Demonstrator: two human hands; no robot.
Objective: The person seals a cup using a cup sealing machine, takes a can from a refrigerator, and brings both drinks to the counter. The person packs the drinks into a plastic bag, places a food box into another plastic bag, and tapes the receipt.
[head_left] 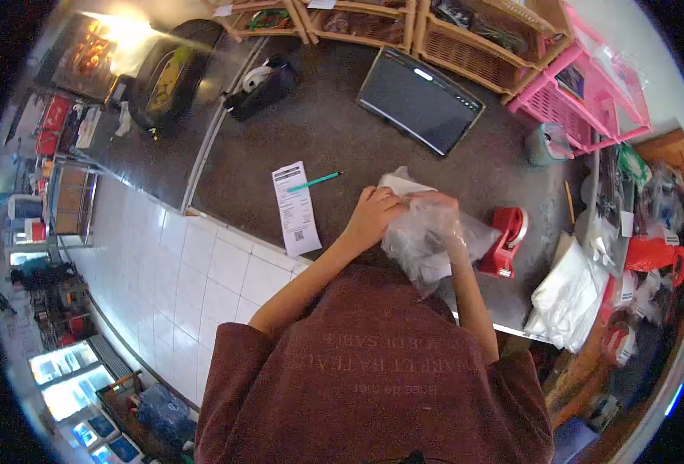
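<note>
A clear plastic bag (415,247) is bunched up at the front of the dark counter, close to my body. My left hand (377,215) closes on its left edge, fingers bent. My right hand (437,209) is partly covered by the crumpled film and looks closed on it; whether it is inside the bag or behind it I cannot tell. Something white and flat (404,184) shows at the bag's far end, its kind unclear. Left of my hands lies a printed receipt (297,220), with a green pencil (316,182) across it. A red tape dispenser (504,243) stands to the right.
A dark flat screen (421,100) lies farther back, below wicker baskets (473,58) and a pink plastic rack (566,100). White plastic bags (570,298) hang over the counter's right edge. A clear cup (549,145) and a black case (261,89) also sit on the counter.
</note>
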